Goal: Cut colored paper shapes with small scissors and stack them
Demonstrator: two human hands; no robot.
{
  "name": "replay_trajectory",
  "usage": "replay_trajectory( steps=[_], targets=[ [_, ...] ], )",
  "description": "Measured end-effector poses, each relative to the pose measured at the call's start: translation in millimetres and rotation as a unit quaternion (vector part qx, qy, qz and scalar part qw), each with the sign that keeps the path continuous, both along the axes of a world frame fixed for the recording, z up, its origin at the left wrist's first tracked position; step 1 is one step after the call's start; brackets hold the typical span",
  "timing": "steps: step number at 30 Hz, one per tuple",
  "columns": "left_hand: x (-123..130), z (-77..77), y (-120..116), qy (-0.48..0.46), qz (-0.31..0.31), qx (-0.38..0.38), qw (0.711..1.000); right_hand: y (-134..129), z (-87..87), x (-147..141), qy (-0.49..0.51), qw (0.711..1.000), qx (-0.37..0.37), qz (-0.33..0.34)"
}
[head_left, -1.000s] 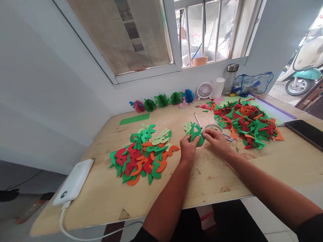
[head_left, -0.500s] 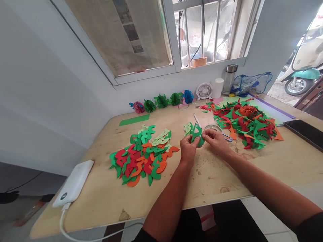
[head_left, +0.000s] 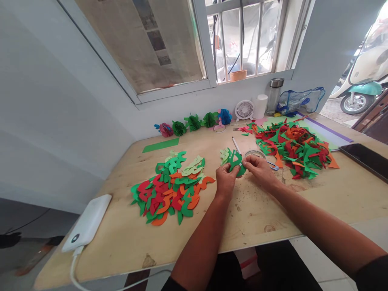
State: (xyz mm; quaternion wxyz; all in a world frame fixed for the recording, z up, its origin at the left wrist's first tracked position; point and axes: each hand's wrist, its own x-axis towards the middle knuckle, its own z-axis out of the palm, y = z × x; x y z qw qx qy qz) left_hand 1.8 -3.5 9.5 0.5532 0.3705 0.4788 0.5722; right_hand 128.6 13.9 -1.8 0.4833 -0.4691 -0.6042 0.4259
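Observation:
My left hand (head_left: 225, 180) and my right hand (head_left: 257, 168) both pinch a green paper cutout (head_left: 235, 162) above the plywood table (head_left: 257, 214). A small stack of pale green cutouts (head_left: 225, 156) lies just beyond my left hand. Past the fingers are a white pen (head_left: 236, 145), a round tape roll (head_left: 254, 154) and blue-handled scissors (head_left: 273, 165). To the left sits a heap of red, orange and green paper shapes (head_left: 169, 192). A larger heap of paper scraps (head_left: 294, 149) lies to the right.
Several paper honeycomb balls (head_left: 193, 122) line the wall behind a small white fan (head_left: 244, 110), a steel flask (head_left: 274, 95) and a clear plastic bag (head_left: 300, 101). A white power bank (head_left: 86, 217) lies at the left edge, and a black phone (head_left: 365, 159) at the right.
Both hands still pinch the green cutout in nearly the same place. The whole view has shifted slightly as my head moved.

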Motion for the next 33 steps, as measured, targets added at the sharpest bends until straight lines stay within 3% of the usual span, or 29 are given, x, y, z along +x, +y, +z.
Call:
replay_trajectory(
  steps=[18,28,33],
  targets=[
    [-1,-1.4,0,0.009,-0.01,-0.001,1.0,2,-3.4,1,0.004,1.0,-0.009,0.017],
    [-7,0.7,2,-0.113,-0.033,-0.06,0.991,1,7.0,4,0.045,0.997,-0.062,-0.014],
    [-5,-4.6,4,-0.074,-0.036,-0.041,0.996,2,3.2,3,0.04,0.997,-0.067,0.0]
  ],
)
